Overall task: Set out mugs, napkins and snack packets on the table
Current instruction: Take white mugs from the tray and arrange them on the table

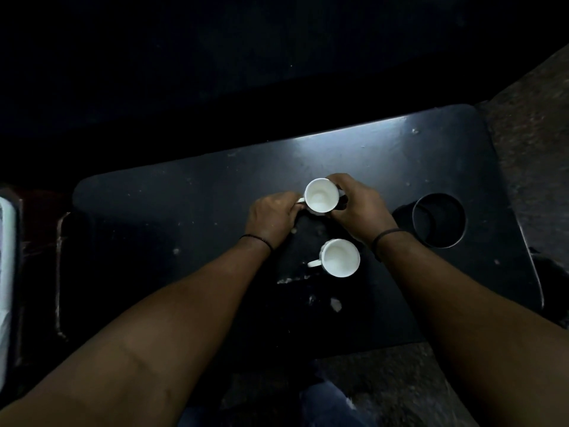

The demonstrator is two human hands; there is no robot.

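Two white mugs stand on a dark table point(184, 211). The far mug point(321, 196) is held from both sides: my left hand point(272, 215) pinches its handle on the left, and my right hand point(357, 201) wraps its right wall. The near mug point(340, 257) stands free just below, with its handle pointing left, between my two wrists. Both mugs look empty inside. No napkins or snack packets show in this dim view.
A round cup-holder hole point(438, 220) is cut into the table at the right. A pale object point(6, 272) lies at the far left edge. Rough grey floor point(535, 124) lies to the right of the table and in front of it. The far background is dark.
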